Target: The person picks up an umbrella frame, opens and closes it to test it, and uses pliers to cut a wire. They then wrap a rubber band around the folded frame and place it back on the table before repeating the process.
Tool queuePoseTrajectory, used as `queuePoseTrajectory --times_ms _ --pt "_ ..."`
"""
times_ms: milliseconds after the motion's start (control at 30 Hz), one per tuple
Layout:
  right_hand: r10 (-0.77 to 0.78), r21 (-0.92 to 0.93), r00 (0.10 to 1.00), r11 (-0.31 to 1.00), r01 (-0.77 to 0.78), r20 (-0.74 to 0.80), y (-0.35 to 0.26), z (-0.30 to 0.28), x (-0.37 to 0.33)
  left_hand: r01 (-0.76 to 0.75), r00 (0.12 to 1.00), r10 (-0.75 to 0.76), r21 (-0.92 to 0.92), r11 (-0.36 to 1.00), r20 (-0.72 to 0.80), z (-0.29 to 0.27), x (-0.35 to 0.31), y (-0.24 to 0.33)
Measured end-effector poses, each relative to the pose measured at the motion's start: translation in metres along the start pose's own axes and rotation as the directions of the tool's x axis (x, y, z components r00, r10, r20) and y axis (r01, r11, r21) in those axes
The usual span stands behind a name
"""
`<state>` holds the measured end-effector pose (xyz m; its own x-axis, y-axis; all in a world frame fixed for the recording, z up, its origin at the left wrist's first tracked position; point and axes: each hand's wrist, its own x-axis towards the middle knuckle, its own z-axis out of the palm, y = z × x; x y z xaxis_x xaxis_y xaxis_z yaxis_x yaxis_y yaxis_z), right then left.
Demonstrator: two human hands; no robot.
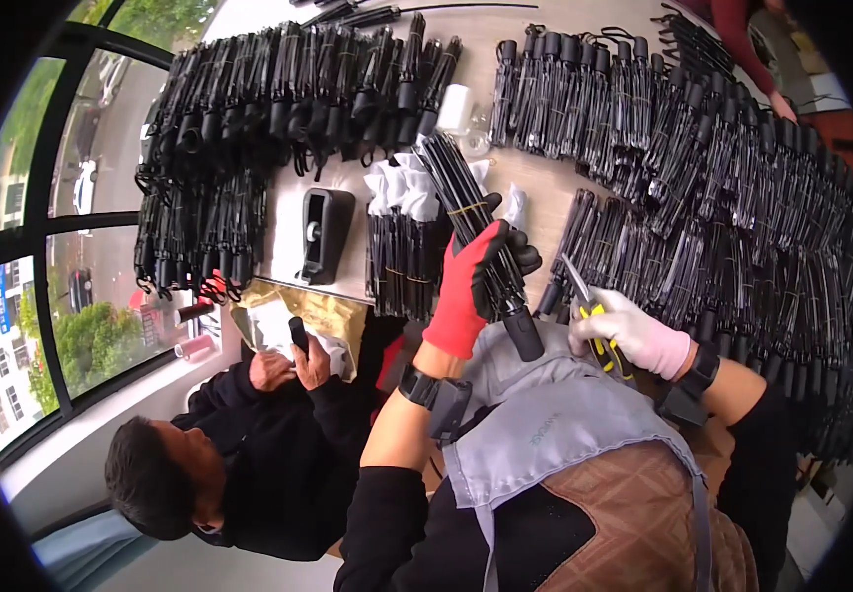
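Observation:
My left hand (468, 296), in a red glove with black on the palm side, is wrapped round a folded umbrella frame (454, 183). The frame slants, with its bare metal ribs toward the far side and its black handle end toward me; a thin yellowish band circles the ribs. In my right hand (635, 328), gloved in white, is a pair of long-nose pliers (600, 347) with yellow and black handles. Their jaws point away from me, toward the table, a short way to the right of the umbrella handle and apart from it.
Banded umbrella frames lie in rows at the left (288, 94) and right (722, 187). A black tape dispenser (326, 237) stands near a bundle (403, 261) topped with white wrapping (402, 187). At left, a co-worker (278, 444) holds a dark handle (298, 333) beside the window.

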<state>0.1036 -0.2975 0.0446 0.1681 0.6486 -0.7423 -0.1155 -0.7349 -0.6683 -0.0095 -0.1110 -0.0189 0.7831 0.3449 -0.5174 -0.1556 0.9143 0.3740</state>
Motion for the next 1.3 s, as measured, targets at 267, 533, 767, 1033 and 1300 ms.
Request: queuePoseTrajectory --times_ms 267,533,767,1033,1300 --pt "-0.058 -0.197 0.997 0.979 0.047 -0.054 0.014 0.006 -0.020 0.064 0.994 -0.068 0.049 0.997 0.090 -0.011 0.005 0.002" --pt "-0.632 -0.966 0.773 0.231 0.116 -0.058 -0.026 -0.006 -0.003 0.029 0.996 -0.048 0.249 0.968 0.071 0.019 -0.011 0.006" --pt "-0.663 -0.995 0.744 0.097 -0.026 -0.084 -0.010 -0.004 0.031 -0.050 0.998 0.037 0.319 0.946 0.047 0.018 -0.011 0.001" --pt "-0.522 -0.993 0.846 -0.091 0.075 0.112 -0.017 0.002 0.028 -0.142 0.990 0.139 0.387 0.911 0.035 0.011 -0.013 -0.003" --pt "-0.281 -0.842 0.960 0.520 0.142 -0.012 -0.002 0.035 0.035 -0.177 0.958 0.221 0.227 0.958 -0.182 -0.009 -0.012 -0.014"
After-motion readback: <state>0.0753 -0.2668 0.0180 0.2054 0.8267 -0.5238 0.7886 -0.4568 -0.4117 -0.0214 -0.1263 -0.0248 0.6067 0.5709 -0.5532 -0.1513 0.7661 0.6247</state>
